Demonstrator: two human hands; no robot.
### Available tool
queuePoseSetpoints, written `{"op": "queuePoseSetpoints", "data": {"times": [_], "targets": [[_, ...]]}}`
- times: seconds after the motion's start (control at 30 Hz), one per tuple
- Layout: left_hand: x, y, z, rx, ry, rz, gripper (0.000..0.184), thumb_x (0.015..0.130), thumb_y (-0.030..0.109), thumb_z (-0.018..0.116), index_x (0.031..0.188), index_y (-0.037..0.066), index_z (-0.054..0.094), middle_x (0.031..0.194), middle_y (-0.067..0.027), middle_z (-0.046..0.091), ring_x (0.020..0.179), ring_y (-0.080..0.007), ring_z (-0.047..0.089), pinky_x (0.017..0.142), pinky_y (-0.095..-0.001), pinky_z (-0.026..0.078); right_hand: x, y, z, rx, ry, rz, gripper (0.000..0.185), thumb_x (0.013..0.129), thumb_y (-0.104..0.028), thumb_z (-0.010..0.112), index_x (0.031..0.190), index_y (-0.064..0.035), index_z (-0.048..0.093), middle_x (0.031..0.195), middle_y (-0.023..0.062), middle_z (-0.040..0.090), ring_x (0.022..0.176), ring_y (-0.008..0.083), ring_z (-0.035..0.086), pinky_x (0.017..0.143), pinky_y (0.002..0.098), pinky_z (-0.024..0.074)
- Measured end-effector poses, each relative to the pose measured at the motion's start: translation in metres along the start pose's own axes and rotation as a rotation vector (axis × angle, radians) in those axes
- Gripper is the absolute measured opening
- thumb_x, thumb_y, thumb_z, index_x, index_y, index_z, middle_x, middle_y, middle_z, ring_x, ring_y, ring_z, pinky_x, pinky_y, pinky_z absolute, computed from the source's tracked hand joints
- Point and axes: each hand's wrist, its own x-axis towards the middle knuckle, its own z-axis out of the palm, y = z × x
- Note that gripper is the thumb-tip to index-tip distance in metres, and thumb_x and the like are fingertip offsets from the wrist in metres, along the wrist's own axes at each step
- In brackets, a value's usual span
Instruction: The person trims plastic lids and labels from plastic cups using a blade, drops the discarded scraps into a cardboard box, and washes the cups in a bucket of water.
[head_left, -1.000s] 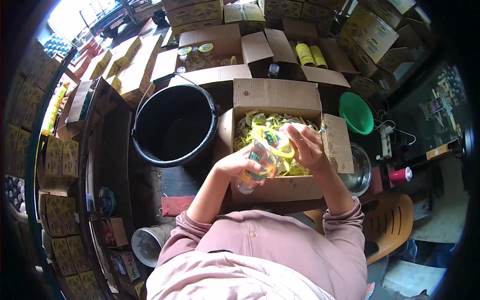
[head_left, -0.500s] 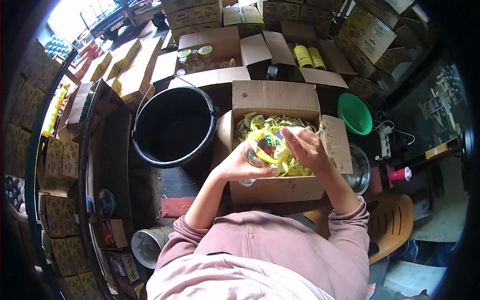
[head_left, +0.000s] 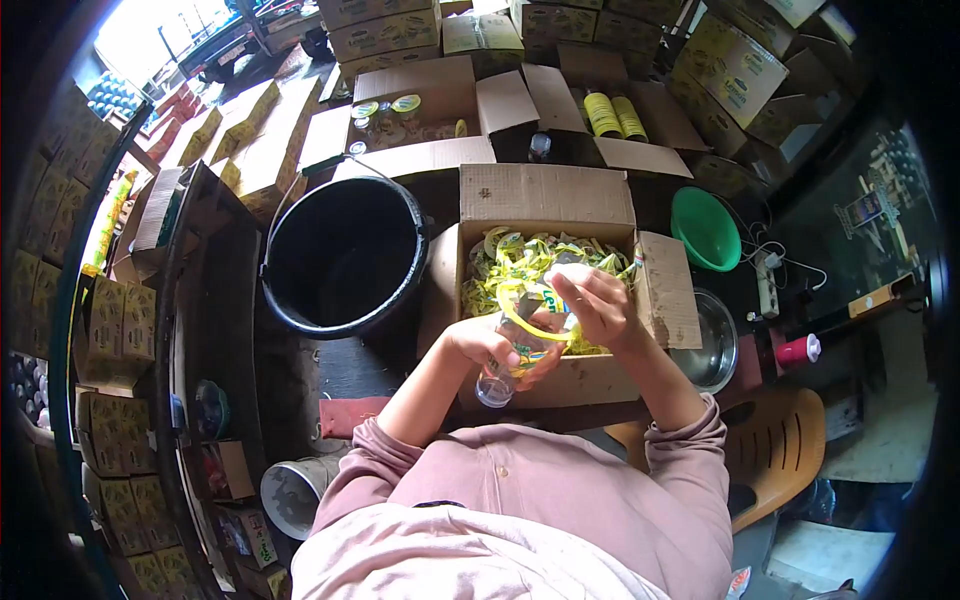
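My left hand (head_left: 488, 345) is wrapped round a clear plastic cup (head_left: 494, 390), which is tilted with its base toward me. A yellow-and-clear printed film (head_left: 520, 300) loops at the cup's upper end. Fingers of my right hand (head_left: 598, 300) are pinched together at the far side of this film; the part between them is partly hidden. Both hands are above the near part of an open cardboard box (head_left: 545, 195) filled with crumpled yellow printed film (head_left: 590, 250).
A black bucket (head_left: 345, 325) stands left of the box. To the right are a green bowl (head_left: 705, 230), a metal bowl (head_left: 722, 345) and a white power strip (head_left: 768, 290). Behind, open cartons (head_left: 420, 155) hold cups and yellow rolls (head_left: 602, 115).
The cup has tipped so its base shows again below my left hand, after being mostly hidden half a second ago. My right hand has shifted slightly left and down.
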Motion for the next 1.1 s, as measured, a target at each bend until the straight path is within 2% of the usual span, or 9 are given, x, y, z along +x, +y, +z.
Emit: {"op": "queuePoseSetpoints", "data": {"times": [0.03,0.13,0.2,0.27,0.4,0.53,0.63,0.73,1.1], "targets": [[-0.001,0.001,-0.002,-0.015,-0.013,-0.011,0.053,0.062,0.023,0.068,0.102,-0.003,0.044,0.082,-0.0138,0.054,0.063,-0.0177,0.055,0.054,-0.0271,0.047,0.000,0.001,0.000,0.022,0.014,0.022,0.045,0.071,-0.002,0.057,0.115,0.0038,0.050,0.080,0.0105,0.062,0.073,0.0211,0.061,0.061,0.0325,0.0513],[-0.011,0.008,-0.002,0.146,0.331,-0.031,0.063,0.062,0.020,0.069,0.113,-0.001,0.040,0.092,-0.0145,0.054,0.075,-0.0202,0.057,0.066,-0.0289,0.050,0.001,0.005,-0.004,-0.017,0.015,0.042,0.047,0.070,0.000,0.058,0.116,0.0037,0.049,0.081,0.0107,0.061,0.071,0.0212,0.061,0.061,0.0333,0.0514],[-0.015,0.017,-0.003,0.445,0.600,-0.017,0.070,0.065,0.015,0.065,0.125,0.001,0.030,0.115,-0.0104,0.046,0.101,-0.0153,0.049,0.078,-0.0291,0.046,0.000,0.007,-0.006,-0.072,-0.007,0.071,0.051,0.068,0.001,0.057,0.118,0.0038,0.047,0.078,0.0109,0.061,0.069,0.0212,0.060,0.060,0.0330,0.0508],[-0.012,0.027,0.011,0.532,0.574,0.132,0.068,0.069,0.008,0.059,0.129,0.002,0.027,0.115,-0.0093,0.046,0.106,-0.0148,0.045,0.087,-0.0286,0.040,-0.002,0.011,-0.007,-0.119,-0.007,0.091,0.052,0.068,0.003,0.057,0.119,0.0039,0.046,0.075,0.0107,0.060,0.067,0.0213,0.060,0.059,0.0326,0.0501],[-0.014,0.019,0.008,0.660,0.642,0.113,0.062,0.073,0.005,0.055,0.128,0.000,0.026,0.116,-0.0107,0.044,0.107,-0.0172,0.043,0.092,-0.0303,0.035,-0.014,0.016,-0.007,-0.120,-0.113,0.108,0.055,0.068,0.004,0.056,0.122,0.0022,0.045,0.069,0.0090,0.058,0.062,0.0200,0.058,0.056,0.0316,0.0481],[0.002,0.000,0.007,1.071,0.765,0.322,0.065,0.065,0.014,0.069,0.120,-0.001,0.037,0.102,-0.0092,0.051,0.090,-0.0171,0.052,0.083,-0.0273,0.042,-0.011,0.015,-0.007,-0.109,-0.116,0.060,0.053,0.069,0.002,0.056,0.121,0.0026,0.045,0.072,0.0092,0.060,0.064,0.0193,0.059,0.057,0.0305,0.0494],[0.002,-0.004,0.003,1.043,0.742,0.301,0.060,0.063,0.013,0.071,0.114,0.000,0.043,0.097,-0.0081,0.053,0.087,-0.0155,0.053,0.079,-0.0270,0.043,-0.011,0.014,-0.008,-0.138,-0.075,0.026,0.052,0.069,0.001,0.056,0.120,0.0028,0.046,0.076,0.0100,0.061,0.066,0.0196,0.060,0.058,0.0311,0.0502],[-0.001,-0.001,0.006,0.816,0.634,0.061,0.055,0.063,0.012,0.070,0.110,0.001,0.045,0.094,-0.0065,0.054,0.085,-0.0125,0.051,0.077,-0.0260,0.043,-0.015,0.012,-0.009,-0.103,-0.071,-0.001,0.049,0.069,0.000,0.057,0.118,0.0036,0.048,0.079,0.0108,0.061,0.067,0.0200,0.061,0.058,0.0321,0.0503],[-0.007,0.010,0.001,0.602,0.488,-0.017,0.061,0.064,0.006,0.069,0.118,0.005,0.040,0.098,-0.0017,0.054,0.087,-0.0096,0.050,0.079,-0.0256,0.043,-0.017,0.008,-0.011,-0.110,-0.038,0.026,0.045,0.069,0.001,0.057,0.113,0.0054,0.052,0.078,0.0105,0.061,0.067,0.0202,0.061,0.059,0.0327,0.0510]]}}
